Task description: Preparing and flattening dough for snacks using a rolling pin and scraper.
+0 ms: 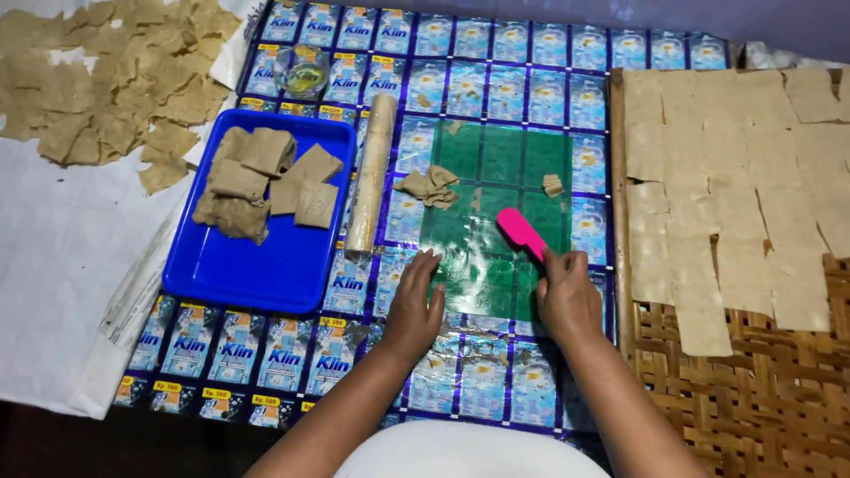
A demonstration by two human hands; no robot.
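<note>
Low in the middle of the frame, the right hand has its grip closed on a pink scraper angled onto a green plastic sheet, apparently scraping, which calls for steady pressure, while the left hand lies flat, fingers spread, pinning the sheet's edge

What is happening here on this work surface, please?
A person works over a green sheet laid on a mat of printed sachets. The right hand holds a pink scraper against the sheet, while the left hand lies flat on its edge. Small dough scraps sit on the sheet. A rolling pin lies beside a blue tray of dough pieces. Thin flat squares are spread on a woven tray at the right.
</note>
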